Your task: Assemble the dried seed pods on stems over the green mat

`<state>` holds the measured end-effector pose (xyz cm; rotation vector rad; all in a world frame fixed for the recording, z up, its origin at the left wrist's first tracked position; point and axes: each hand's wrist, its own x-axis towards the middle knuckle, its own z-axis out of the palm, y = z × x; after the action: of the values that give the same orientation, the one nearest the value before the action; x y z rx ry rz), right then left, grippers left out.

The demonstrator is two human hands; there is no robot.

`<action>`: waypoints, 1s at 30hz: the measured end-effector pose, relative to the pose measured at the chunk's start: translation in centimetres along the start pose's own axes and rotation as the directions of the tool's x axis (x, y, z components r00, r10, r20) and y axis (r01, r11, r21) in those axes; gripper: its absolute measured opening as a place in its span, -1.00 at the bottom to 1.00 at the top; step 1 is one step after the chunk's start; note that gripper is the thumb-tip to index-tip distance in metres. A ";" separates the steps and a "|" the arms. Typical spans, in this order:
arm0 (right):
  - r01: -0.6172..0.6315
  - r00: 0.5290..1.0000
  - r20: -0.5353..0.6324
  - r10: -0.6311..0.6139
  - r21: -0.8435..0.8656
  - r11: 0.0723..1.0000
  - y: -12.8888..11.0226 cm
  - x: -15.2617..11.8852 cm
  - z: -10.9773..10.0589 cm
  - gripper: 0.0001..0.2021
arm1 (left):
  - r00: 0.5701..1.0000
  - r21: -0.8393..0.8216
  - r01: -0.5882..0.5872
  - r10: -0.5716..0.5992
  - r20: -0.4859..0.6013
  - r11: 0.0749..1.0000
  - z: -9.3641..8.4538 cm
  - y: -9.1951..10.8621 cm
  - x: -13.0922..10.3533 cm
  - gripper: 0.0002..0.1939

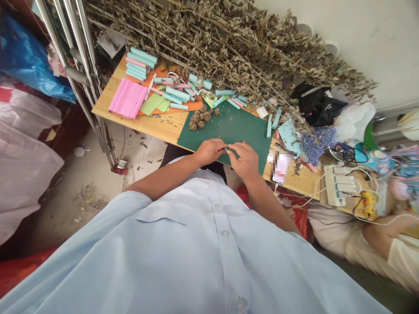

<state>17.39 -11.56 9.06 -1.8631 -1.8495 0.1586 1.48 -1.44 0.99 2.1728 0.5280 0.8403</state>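
From the head view, your left hand [209,151] and right hand [244,158] pinch a small dark piece [225,148] between their fingertips, above the near edge of a green mat [242,126]; it is too small to tell its long axis or where it points. The mat lies on a wooden table [172,130], dried stalks [209,35] heaped behind, metal crutches [77,76] standing left.

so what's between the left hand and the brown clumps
In the head view, just a bare stretch of green mat lies between the left hand and the brown clumps.
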 end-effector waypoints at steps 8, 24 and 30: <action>0.017 1.000 0.015 -0.017 -0.017 1.000 0.8 -0.7 0.4 -0.71 | 0.999 0.043 0.022 -0.023 0.022 0.999 0.1 -0.1 0.0 -0.79; 0.000 1.000 -0.002 0.000 -0.003 1.000 0.0 -1.9 0.1 -0.67 | 0.999 -0.009 0.039 -0.039 0.007 0.999 0.0 -0.1 -0.1 -0.78; -0.042 0.997 0.064 0.044 -0.027 0.999 0.0 -1.5 0.2 -0.75 | 0.999 -0.006 0.035 -0.035 0.011 0.999 0.1 -0.1 -0.1 -0.77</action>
<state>17.18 -12.91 8.49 -1.9379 -1.8633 0.2130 1.47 -1.42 0.84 2.1557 0.5558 0.8101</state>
